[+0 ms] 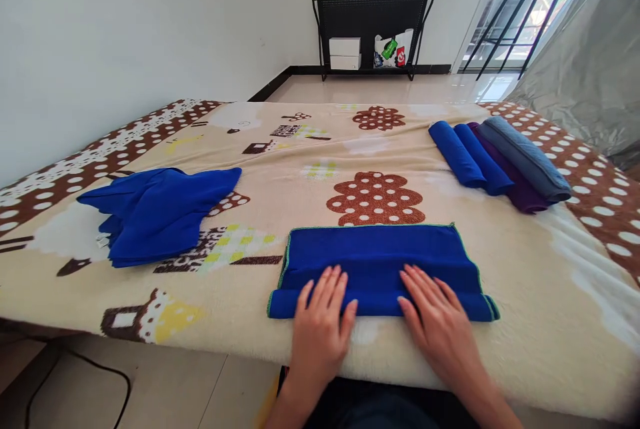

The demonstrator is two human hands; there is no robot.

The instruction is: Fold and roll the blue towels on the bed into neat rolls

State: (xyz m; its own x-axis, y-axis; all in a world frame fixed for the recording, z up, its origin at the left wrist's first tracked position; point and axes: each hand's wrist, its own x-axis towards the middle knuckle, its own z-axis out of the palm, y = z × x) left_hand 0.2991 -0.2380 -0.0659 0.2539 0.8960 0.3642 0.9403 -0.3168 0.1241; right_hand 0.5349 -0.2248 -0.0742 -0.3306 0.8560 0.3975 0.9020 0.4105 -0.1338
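Four rolls right, blue heap left; both hands spread flat on part-rolled cloth.

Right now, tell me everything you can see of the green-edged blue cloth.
The blue cloth is a deep-blue rectangle of soft-looking fabric edged with green stitching. Its far part lies spread with slight wrinkles; its near edge is rolled or folded, unclear which, into a thicker band. It rests near the front edge of the patterned blanket. The left grip and right grip, both open bare hands, lie on top.
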